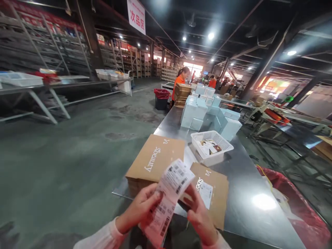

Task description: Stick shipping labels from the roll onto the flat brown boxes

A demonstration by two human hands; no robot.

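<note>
A strip of printed shipping labels (169, 193) with barcodes hangs between my hands, its top end curling over. My left hand (144, 205) pinches the strip's left edge, thumb on the printed face. My right hand (198, 216) grips the right edge near the curl, its fingertips partly hidden behind the paper. Beyond the strip, a stack of flat brown cardboard mailers (158, 155) with white lettering lies at the table's left edge. To the right, another brown mailer (219, 193) bears a white label (206, 194), close to my right hand.
The metal table (243, 180) runs away from me. On it stand a white plastic basket (227, 147) of cards and several pale blue boxes (193, 110). A red-lined bin (293, 197) is at the right. A person in orange (178, 81) stands beyond the table.
</note>
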